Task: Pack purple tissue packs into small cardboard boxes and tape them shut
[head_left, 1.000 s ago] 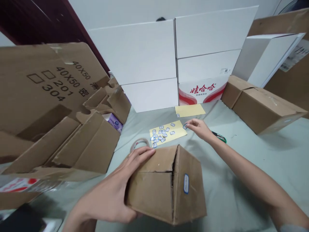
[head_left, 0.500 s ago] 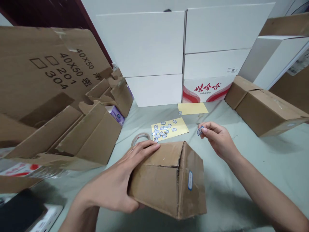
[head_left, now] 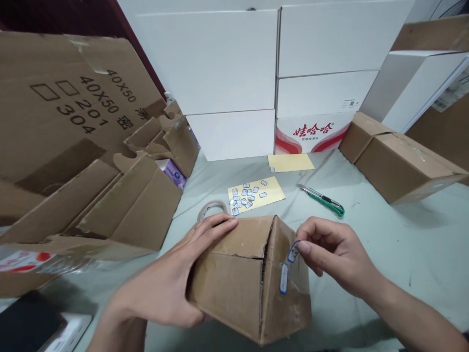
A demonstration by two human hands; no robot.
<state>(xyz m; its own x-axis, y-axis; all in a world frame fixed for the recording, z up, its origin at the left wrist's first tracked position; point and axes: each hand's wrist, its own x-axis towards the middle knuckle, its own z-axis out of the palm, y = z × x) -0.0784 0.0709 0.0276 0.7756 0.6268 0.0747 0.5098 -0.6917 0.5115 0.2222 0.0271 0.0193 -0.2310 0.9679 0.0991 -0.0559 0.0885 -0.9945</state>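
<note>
A small brown cardboard box (head_left: 227, 278) stands tilted on the table in front of me. My left hand (head_left: 186, 274) grips it from the left, fingers over the top and thumb low on the near side. On the box's right face is a blue-edged label (head_left: 284, 278). Pinched between thumb and forefinger of my right hand (head_left: 326, 249) is a blue-edged sticker (head_left: 293, 251), held close to that face just above the label. Whether it touches the cardboard I cannot tell. Several similar stickers lie on a yellow sheet (head_left: 273, 188) behind the box.
A green utility knife (head_left: 324, 200) lies right of the sheet. A tape roll (head_left: 212, 206) is behind the box. Another yellow sheet (head_left: 293, 162) lies by the white cartons (head_left: 230, 63). Brown cartons flank the table left (head_left: 142, 210) and right (head_left: 406, 166).
My right hand has come down and left to the box's right face, carrying the sticker. The utility knife, previously hidden by that hand, now shows. The left hand keeps its hold.
</note>
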